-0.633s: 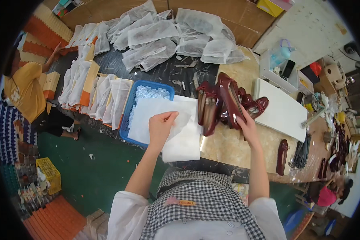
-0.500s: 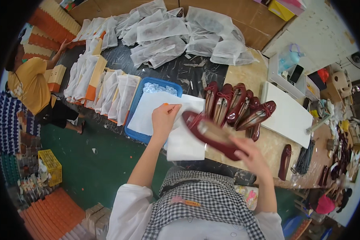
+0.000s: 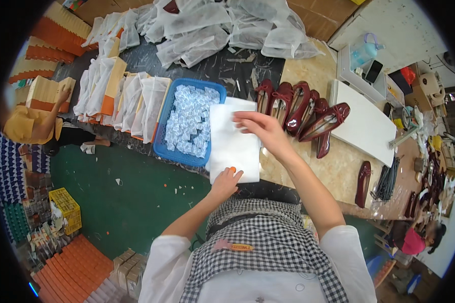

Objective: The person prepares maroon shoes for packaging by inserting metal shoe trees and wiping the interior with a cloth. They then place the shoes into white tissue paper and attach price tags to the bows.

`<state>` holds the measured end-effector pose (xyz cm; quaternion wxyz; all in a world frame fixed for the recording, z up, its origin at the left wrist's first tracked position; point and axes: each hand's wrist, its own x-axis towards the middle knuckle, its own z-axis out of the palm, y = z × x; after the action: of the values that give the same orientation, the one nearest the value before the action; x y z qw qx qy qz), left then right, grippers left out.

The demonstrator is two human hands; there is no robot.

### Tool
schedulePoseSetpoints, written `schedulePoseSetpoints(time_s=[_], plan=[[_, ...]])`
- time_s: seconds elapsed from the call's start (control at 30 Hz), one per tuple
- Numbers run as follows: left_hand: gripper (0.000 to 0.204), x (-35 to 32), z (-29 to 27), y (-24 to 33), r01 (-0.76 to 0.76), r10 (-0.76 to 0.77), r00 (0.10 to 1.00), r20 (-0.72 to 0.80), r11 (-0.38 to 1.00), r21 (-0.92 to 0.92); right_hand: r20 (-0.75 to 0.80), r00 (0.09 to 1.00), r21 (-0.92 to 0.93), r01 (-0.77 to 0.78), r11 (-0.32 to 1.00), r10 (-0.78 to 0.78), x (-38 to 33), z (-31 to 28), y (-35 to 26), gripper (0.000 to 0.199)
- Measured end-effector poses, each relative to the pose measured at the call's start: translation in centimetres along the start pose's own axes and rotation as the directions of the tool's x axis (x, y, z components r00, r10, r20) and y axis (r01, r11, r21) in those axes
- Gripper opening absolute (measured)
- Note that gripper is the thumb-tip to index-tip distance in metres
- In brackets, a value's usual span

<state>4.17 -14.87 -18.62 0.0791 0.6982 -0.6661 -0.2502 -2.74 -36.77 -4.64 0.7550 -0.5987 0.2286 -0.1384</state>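
I look down on a stack of white tissue sheets lying on the table, and I place everything from that stack. My hands are apart. My left hand presses fingertips flat on the stack's near edge, holding nothing. My right hand lies over the stack's far right part, fingers curled on the top sheet; I cannot tell whether it pinches the sheet or only rests.

Judging by this, the work is at an early step: a sheet is being taken up, and no shoe lies on the paper yet.

Just left of the stack, touching it, sits a blue basket full of small white packets. Just right stand dark red shoes in a row, unwrapped. Beyond these lies a white board. Far behind the stack, white bags are piled up. Far left, another person in yellow handles boxes. Nothing blocks the stack itself.
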Motion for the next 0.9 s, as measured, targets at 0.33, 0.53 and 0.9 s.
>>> schedulePoseSetpoints(time_s=[0.33,0.53,0.9], plan=[[0.029,2.0,5.1,-2.4,-0.179,0.191,0.981,-0.018,0.944,0.277,-0.368,0.892,-0.042,-0.298,0.954,0.263,-16.1,-4.4,6.4,0.029],[0.048,1.8,3.6,-1.3,-0.192,0.19,0.981,0.032,0.958,0.214,-0.388,0.886,-0.09,-0.312,0.946,0.256,-19.1,-2.5,8.3,0.027],[0.023,4.7,4.8,-2.8,-0.135,0.129,0.989,0.069,0.987,0.091,-0.341,0.913,-0.349,-0.342,0.872,0.221,-20.6,-0.8,11.0,0.027]])
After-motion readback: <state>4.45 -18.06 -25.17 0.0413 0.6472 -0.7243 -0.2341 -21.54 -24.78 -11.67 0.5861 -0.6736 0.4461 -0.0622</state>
